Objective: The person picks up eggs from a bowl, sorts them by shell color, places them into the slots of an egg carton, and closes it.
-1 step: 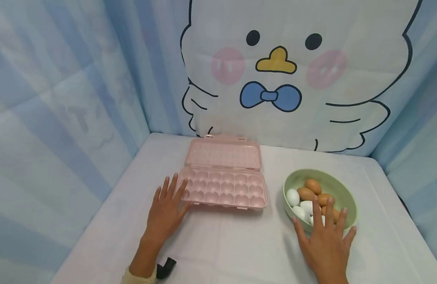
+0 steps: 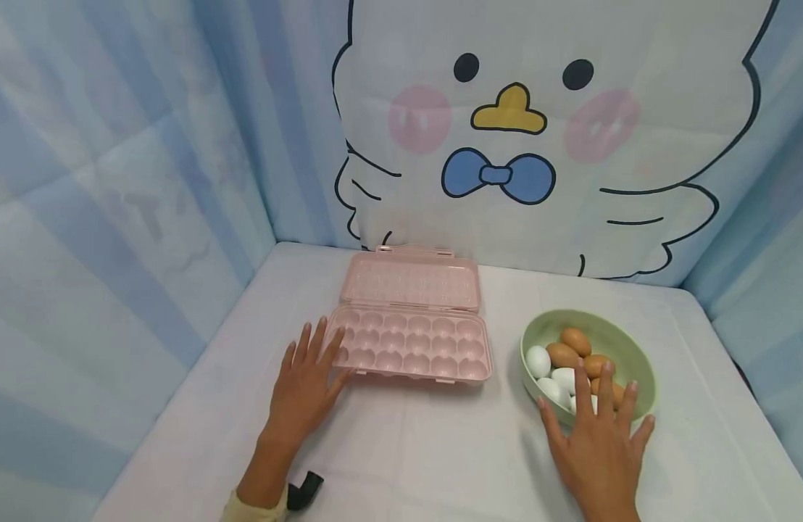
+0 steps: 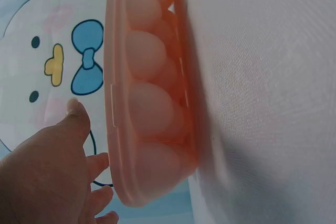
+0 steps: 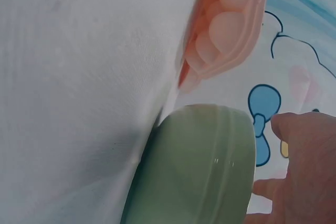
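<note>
A pink plastic egg tray (image 2: 408,344) lies with its hinged lid (image 2: 411,281) laid back, its round hollows bare. My left hand (image 2: 304,395) is at the tray's left front corner, fingers spread and straight. In the left wrist view its fingers (image 3: 100,199) are beside the tray's rim; whether they touch it I cannot tell. To the right stands a light green bowl (image 2: 626,355) holding brown eggs (image 2: 575,341) and white eggs (image 2: 538,361). Over the bowl's near rim my right hand (image 2: 597,449) is spread, holding nothing, and it hides part of the eggs.
A white cloth covers the table (image 2: 434,449). A black strap end (image 2: 306,491) shows beside my left wrist. Behind the table hangs a curtain with a cartoon bird (image 2: 506,232), and blue striped curtains (image 2: 134,217) stand at both sides.
</note>
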The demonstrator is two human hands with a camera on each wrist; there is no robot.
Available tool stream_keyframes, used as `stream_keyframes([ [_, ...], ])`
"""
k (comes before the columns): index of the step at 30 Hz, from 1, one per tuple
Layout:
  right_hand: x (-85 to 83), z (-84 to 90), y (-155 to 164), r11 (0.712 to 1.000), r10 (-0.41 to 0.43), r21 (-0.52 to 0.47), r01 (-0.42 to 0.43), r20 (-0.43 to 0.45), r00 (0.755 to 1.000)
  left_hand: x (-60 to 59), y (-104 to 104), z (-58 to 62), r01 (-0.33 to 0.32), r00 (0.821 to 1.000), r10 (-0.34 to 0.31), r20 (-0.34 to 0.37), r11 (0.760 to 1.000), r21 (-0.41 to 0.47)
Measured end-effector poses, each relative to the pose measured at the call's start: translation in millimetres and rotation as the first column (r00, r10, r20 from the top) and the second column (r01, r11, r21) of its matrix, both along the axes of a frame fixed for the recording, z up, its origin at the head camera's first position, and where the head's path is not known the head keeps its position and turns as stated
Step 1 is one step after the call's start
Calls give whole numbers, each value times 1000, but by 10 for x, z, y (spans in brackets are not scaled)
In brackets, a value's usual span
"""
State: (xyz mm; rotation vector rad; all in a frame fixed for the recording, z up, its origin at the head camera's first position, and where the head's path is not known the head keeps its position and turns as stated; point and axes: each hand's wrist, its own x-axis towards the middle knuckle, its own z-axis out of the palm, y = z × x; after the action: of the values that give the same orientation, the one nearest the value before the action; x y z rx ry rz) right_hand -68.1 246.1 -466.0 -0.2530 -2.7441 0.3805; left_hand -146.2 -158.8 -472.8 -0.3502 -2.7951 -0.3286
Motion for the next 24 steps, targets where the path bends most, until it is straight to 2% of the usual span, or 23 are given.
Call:
stream_keyframes([
  [9,10,-11,28,1000,4,3,-4,21,1000,10,-42,2,-30,999,30,31,1000,-8],
  [16,-6,-2,89,999,20,-26,-20,16,1000,-25,-55,-14,-20,999,19,42,1000,10],
  [20,-36,7,114,998,51,-27,-52,-40,998,-65,-63,-38,-14,997,8,74,997,77],
  [24,-103,26,157,995,98,-21,-101,-91,991,-121,-91,-114,-6,990,-25,141,976,219],
])
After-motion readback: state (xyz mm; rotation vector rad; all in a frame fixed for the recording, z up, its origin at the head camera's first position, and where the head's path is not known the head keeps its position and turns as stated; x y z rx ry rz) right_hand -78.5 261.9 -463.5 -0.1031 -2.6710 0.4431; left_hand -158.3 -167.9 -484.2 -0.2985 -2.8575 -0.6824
